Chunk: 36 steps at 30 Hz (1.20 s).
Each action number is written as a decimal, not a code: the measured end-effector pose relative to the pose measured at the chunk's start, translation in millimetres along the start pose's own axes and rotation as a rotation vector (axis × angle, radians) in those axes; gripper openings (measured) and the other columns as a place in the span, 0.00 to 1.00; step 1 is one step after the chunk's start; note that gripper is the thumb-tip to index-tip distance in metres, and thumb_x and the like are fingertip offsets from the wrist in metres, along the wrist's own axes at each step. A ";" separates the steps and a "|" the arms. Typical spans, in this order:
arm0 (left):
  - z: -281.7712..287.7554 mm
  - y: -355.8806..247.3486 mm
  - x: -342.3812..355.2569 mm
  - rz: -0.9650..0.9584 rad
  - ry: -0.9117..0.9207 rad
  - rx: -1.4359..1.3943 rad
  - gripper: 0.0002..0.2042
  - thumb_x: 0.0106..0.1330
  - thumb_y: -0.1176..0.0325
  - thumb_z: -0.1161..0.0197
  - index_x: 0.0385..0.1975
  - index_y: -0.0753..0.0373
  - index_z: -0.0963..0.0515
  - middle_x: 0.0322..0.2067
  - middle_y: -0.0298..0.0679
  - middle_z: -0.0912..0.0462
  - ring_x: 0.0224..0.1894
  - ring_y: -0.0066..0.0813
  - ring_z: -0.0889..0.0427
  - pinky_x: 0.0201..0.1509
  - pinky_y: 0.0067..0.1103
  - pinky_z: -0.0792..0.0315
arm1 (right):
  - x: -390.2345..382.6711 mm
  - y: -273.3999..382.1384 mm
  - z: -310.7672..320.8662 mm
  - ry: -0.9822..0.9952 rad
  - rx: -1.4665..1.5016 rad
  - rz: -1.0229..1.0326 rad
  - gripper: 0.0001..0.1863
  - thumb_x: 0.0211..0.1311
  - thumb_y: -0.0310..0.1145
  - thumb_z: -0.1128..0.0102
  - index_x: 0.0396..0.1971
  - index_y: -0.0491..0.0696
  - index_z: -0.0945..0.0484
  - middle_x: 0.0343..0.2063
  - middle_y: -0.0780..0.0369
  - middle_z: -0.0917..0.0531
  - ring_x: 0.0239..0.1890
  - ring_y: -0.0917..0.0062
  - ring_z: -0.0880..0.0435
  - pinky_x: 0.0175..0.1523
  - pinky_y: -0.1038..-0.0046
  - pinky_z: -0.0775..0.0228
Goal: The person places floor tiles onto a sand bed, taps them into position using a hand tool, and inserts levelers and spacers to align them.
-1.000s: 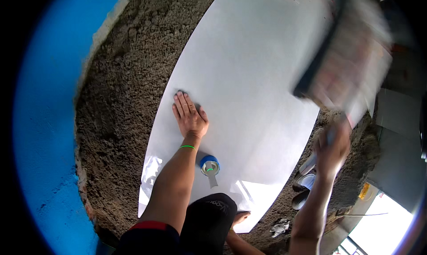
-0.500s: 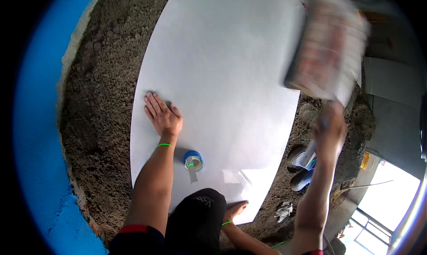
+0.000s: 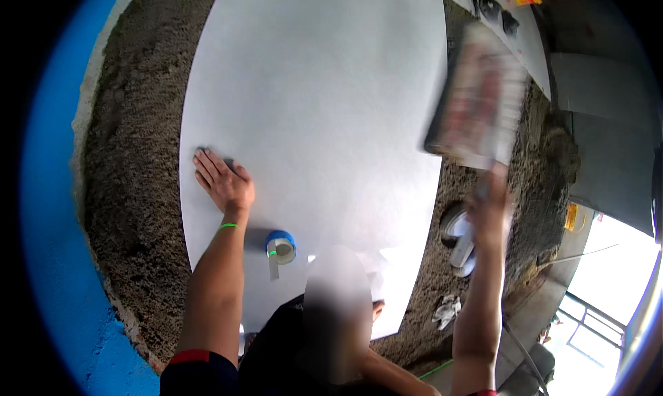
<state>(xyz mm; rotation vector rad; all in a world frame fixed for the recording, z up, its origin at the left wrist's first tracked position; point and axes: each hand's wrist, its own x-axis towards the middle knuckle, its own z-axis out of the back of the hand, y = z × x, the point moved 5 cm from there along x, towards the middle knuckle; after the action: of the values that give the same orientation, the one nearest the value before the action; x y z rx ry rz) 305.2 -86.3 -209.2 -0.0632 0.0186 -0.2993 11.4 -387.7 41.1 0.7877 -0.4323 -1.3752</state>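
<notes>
White slab (image 3: 311,120) lies amid mortar (image 3: 131,161); left hand (image 3: 224,183) flat on it, fingers extended; right hand (image 3: 490,194) grips a blurred tool (image 3: 478,95) at its right edge: likely a tapping step, next calling for steady aim

Pale grey panel (image 3: 311,120); green wristband (image 3: 229,225)

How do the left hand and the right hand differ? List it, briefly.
The left hand lies open on the white slab; the right hand is closed around the handle of a broad paddle-shaped tool.
The left hand shows fairly sharply; the right hand is blurred.
Both hands are bare.
</notes>
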 end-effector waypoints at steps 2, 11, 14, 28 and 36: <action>5.9 15.7 -0.6 0.015 -0.006 0.031 0.34 0.68 0.56 0.57 0.69 0.73 0.53 0.72 0.52 0.59 0.75 0.46 0.62 0.75 0.39 0.64 | -51.1 22.4 39.0 -0.243 0.260 -0.097 0.24 0.70 0.57 0.59 0.30 0.50 0.31 0.17 0.69 0.29 0.15 0.87 0.34 0.16 0.86 0.41; -1.2 -16.6 2.1 -0.079 -0.079 -0.034 0.34 0.69 0.56 0.57 0.69 0.72 0.52 0.72 0.52 0.57 0.74 0.47 0.59 0.75 0.39 0.62 | -99.8 -221.4 -69.8 0.269 -0.234 -0.630 0.33 0.69 0.59 0.55 0.20 0.42 0.26 0.10 0.59 0.26 0.12 0.71 0.24 0.18 0.65 0.32; -8.4 -3.6 -2.8 -0.038 -0.069 0.007 0.33 0.70 0.55 0.60 0.69 0.71 0.52 0.71 0.53 0.55 0.74 0.48 0.59 0.75 0.40 0.61 | -45.2 -108.0 -3.5 0.287 -0.058 -0.513 0.29 0.70 0.59 0.58 0.26 0.46 0.25 0.12 0.67 0.29 0.11 0.80 0.31 0.15 0.76 0.37; -20.7 -6.2 16.5 -0.073 -0.206 0.000 0.35 0.70 0.50 0.61 0.69 0.71 0.51 0.72 0.52 0.55 0.74 0.47 0.58 0.74 0.40 0.60 | -161.0 -266.7 -21.3 0.300 -0.226 -0.516 0.24 0.68 0.45 0.48 0.22 0.37 0.26 0.14 0.55 0.23 0.14 0.72 0.23 0.19 0.63 0.33; -35.1 36.1 23.1 -0.355 -0.180 -0.001 0.41 0.70 0.41 0.60 0.68 0.74 0.53 0.70 0.59 0.56 0.73 0.54 0.59 0.74 0.43 0.63 | -220.5 -162.1 165.9 -0.049 0.454 -0.033 0.35 0.64 0.68 0.59 0.36 0.45 0.29 0.12 0.68 0.31 0.12 0.86 0.34 0.15 0.81 0.44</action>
<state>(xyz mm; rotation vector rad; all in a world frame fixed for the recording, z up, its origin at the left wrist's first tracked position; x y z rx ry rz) 336.9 -60.7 -246.7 -0.0940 -0.1732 -0.6478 -255.4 -214.3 75.0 1.1356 -0.7893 -1.3456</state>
